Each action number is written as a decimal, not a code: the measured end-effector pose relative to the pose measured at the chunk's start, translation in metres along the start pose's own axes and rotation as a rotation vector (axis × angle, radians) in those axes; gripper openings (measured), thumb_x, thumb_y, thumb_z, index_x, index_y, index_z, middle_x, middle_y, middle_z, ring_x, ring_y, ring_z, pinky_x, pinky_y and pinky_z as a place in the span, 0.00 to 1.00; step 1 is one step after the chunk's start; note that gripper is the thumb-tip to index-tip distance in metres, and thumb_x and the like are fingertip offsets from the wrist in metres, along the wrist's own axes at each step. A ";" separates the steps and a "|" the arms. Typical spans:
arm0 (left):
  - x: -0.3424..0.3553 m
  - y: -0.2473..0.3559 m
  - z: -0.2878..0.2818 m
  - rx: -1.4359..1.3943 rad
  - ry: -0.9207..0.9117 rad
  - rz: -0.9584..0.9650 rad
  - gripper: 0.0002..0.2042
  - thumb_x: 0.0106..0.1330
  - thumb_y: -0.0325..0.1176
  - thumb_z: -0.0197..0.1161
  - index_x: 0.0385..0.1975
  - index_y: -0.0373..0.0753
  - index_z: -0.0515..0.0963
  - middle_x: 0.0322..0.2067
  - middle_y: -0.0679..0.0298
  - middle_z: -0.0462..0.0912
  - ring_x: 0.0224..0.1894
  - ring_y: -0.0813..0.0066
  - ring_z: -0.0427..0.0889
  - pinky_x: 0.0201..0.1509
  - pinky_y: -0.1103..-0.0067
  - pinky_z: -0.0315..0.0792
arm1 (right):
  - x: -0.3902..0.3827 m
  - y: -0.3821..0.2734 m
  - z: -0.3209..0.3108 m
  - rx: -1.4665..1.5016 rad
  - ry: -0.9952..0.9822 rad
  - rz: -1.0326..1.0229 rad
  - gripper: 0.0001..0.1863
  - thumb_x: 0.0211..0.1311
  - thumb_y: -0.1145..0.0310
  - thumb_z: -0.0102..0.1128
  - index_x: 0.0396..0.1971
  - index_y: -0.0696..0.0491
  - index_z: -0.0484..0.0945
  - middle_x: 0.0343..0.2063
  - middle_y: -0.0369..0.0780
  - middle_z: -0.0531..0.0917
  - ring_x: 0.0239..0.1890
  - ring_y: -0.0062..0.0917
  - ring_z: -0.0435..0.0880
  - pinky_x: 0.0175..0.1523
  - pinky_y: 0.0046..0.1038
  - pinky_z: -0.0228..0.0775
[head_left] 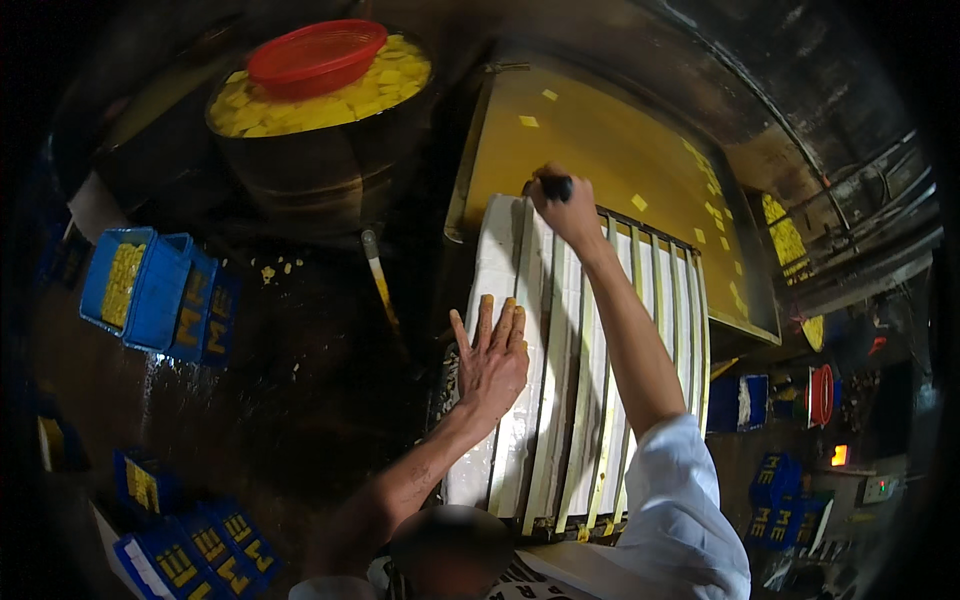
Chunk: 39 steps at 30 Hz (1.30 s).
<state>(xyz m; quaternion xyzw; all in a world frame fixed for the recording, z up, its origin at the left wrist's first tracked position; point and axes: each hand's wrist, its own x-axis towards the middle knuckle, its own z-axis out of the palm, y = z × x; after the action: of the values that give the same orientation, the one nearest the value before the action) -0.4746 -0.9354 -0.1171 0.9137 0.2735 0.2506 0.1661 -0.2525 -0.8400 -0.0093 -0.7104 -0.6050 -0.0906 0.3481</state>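
A wet white slab (497, 255), smooth and probably bean curd, lies in front of me under a rack of long pale slats (549, 385). My left hand (492, 365) rests palm down at the slab's left side, fingers spread and holding nothing. At the far end of the slats, my right hand (568, 208) is closed around a black-handled tool (557, 188). Its working end is hidden by the hand, so I cannot tell its exact kind. My right forearm crosses above the slats and hides part of them.
Beyond the slab stands a wide vat of yellow-brown liquid (600, 130) with floating yellow squares. At far left, a red basket (320, 58) sits on yellow pieces in a dark drum (290, 170). Blue crates (185, 300) stand left; more blue crates (780, 500) stand right.
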 end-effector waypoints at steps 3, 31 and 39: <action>-0.005 -0.004 -0.003 0.036 -0.028 -0.042 0.25 0.70 0.35 0.51 0.64 0.29 0.66 0.69 0.51 0.62 0.75 0.47 0.43 0.69 0.35 0.29 | 0.019 0.025 0.041 -0.029 -0.080 0.047 0.11 0.48 0.68 0.63 0.30 0.59 0.79 0.25 0.55 0.81 0.31 0.51 0.81 0.40 0.41 0.75; -0.282 0.073 -0.073 -1.345 -0.434 -1.075 0.41 0.64 0.40 0.69 0.70 0.35 0.48 0.68 0.49 0.56 0.69 0.60 0.61 0.68 0.65 0.62 | -0.127 0.037 -0.137 -0.351 -0.220 0.219 0.13 0.54 0.67 0.59 0.31 0.64 0.80 0.28 0.59 0.81 0.34 0.53 0.82 0.41 0.46 0.73; -0.275 0.153 -0.011 -1.510 -0.292 -1.191 0.19 0.68 0.30 0.63 0.57 0.35 0.72 0.51 0.61 0.79 0.54 0.74 0.76 0.58 0.73 0.72 | -0.033 0.254 -0.070 -0.387 -0.624 0.422 0.20 0.65 0.59 0.56 0.52 0.54 0.80 0.39 0.49 0.85 0.44 0.39 0.84 0.52 0.39 0.71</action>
<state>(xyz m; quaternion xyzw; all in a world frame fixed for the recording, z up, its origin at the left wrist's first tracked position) -0.6161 -1.2155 -0.1419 0.3008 0.4350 0.1193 0.8403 -0.0063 -0.9150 -0.0732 -0.8642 -0.4947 0.0900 0.0191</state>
